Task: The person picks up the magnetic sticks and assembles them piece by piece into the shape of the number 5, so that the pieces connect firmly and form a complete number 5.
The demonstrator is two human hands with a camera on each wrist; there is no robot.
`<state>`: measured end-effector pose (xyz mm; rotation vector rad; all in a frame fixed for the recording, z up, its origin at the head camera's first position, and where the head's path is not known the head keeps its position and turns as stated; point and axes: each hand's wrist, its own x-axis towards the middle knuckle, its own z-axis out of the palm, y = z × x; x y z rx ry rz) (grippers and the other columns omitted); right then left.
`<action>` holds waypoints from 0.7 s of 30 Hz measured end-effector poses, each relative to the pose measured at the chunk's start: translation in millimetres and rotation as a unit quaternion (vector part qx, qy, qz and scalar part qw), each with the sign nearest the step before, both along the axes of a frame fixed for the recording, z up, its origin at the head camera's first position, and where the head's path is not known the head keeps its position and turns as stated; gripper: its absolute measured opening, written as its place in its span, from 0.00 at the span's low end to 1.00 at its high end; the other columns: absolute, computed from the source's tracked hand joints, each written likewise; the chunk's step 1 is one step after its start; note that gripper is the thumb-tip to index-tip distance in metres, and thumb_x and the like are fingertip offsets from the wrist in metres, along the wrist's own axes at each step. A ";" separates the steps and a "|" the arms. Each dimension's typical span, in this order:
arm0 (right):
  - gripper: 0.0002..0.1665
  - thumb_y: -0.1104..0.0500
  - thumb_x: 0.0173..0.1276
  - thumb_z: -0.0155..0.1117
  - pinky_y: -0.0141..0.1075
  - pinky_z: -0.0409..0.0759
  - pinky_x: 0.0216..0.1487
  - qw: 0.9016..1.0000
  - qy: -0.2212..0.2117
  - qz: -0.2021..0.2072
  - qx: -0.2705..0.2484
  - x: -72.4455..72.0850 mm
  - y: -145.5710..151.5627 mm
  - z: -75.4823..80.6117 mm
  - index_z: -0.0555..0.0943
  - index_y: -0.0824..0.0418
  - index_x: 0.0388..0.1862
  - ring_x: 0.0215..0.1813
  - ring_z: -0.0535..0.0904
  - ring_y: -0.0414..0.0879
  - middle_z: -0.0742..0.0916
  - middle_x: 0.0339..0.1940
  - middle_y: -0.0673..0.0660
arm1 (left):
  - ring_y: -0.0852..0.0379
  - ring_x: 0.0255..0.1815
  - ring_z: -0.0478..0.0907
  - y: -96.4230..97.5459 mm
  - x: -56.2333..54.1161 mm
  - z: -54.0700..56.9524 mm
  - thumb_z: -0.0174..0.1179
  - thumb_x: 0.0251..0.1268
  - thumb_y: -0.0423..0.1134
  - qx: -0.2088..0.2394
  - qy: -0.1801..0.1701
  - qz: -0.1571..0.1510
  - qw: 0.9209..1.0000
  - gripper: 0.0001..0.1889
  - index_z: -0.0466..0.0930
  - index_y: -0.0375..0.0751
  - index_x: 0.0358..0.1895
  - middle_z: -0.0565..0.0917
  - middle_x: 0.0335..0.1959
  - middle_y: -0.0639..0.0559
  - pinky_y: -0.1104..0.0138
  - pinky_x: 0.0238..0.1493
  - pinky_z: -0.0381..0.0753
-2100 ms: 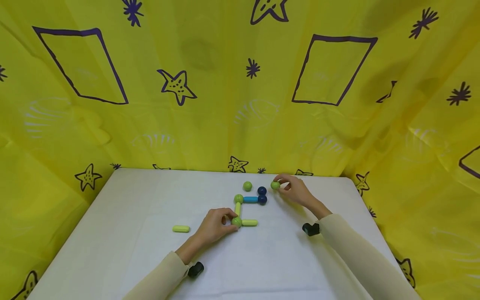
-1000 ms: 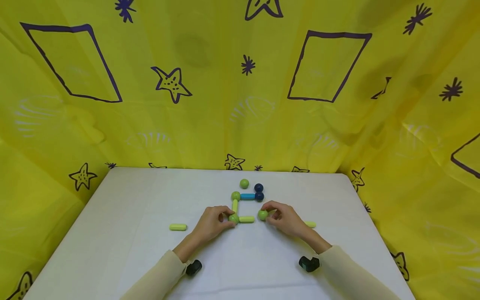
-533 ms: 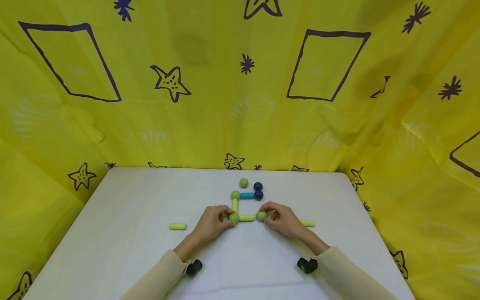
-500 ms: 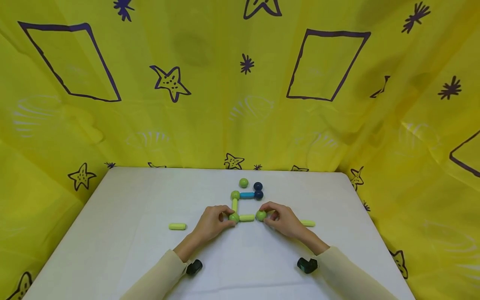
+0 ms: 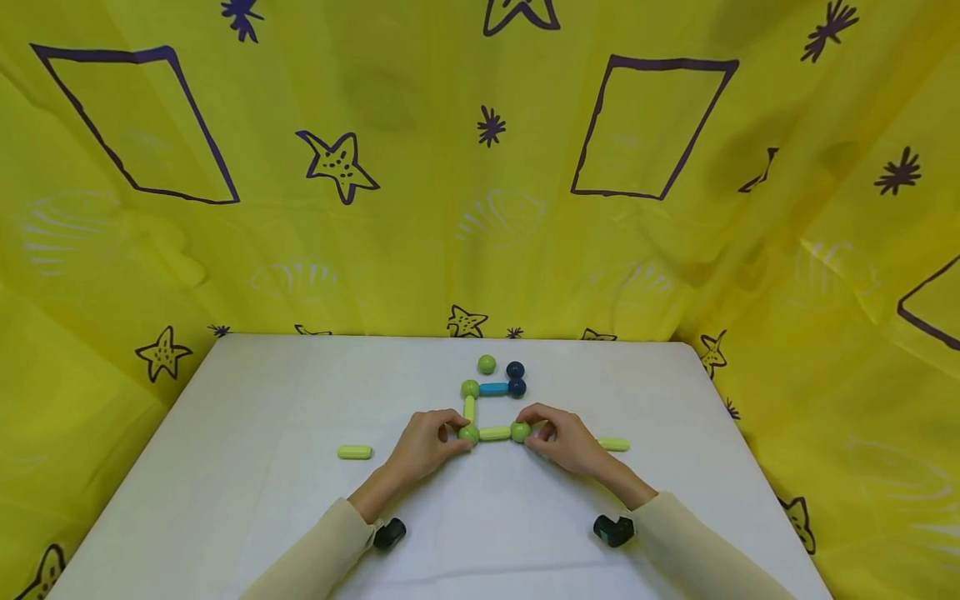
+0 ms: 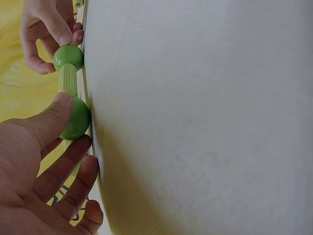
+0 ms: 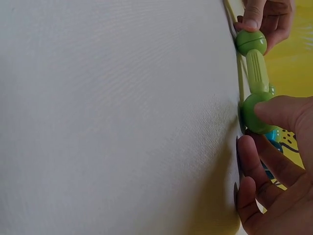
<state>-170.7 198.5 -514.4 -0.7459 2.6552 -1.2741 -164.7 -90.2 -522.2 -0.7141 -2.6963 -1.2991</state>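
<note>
My left hand (image 5: 428,447) pinches a green ball (image 6: 78,120) at the near left corner of a small ball-and-stick figure. A light green stick (image 5: 495,434) runs from that ball to a second green ball (image 5: 520,432), which my right hand (image 5: 567,441) pinches between thumb and fingers. In both wrist views the stick touches both balls. Another light green stick (image 5: 469,409) leads away from the left ball to a far green ball (image 5: 470,389). From there a blue stick (image 5: 493,389) reaches a dark blue ball (image 5: 517,388).
Behind the figure lie a loose green ball (image 5: 487,364) and a second dark blue ball (image 5: 515,369) touching the first. One light green stick (image 5: 355,452) lies left of my left hand; another stick (image 5: 615,445) is partly hidden behind my right hand. The white table (image 5: 247,417) meets a yellow curtain (image 5: 420,250).
My right hand has brought its green ball from the far right of the table toward me and left, up against the free stick end. My left hand keeps its hold.
</note>
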 end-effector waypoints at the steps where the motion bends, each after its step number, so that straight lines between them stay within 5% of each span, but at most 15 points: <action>1: 0.18 0.67 0.68 0.71 0.32 0.78 0.40 1.000 0.001 0.000 0.000 0.0 0.0 -0.3 0.84 0.51 0.53 0.36 0.78 0.39 0.87 0.50 0.48 | 0.65 0.26 0.71 0.1 -0.2 0.0 0.77 0.58 0.38 -0.001 -0.001 0.000 1.000 0.13 0.89 0.42 0.46 0.88 0.36 0.57 0.71 0.30 0.71; 21: 0.18 0.66 0.68 0.71 0.33 0.78 0.39 1.000 -0.003 -0.002 -0.002 3.7 -3.2 -0.1 0.83 0.51 0.54 0.35 0.78 0.39 0.87 0.50 0.48 | 0.62 0.27 0.71 -1.5 -2.8 0.5 0.77 0.58 0.37 -0.001 -0.016 0.008 1.000 0.13 0.89 0.42 0.46 0.87 0.35 0.58 0.71 0.29 0.70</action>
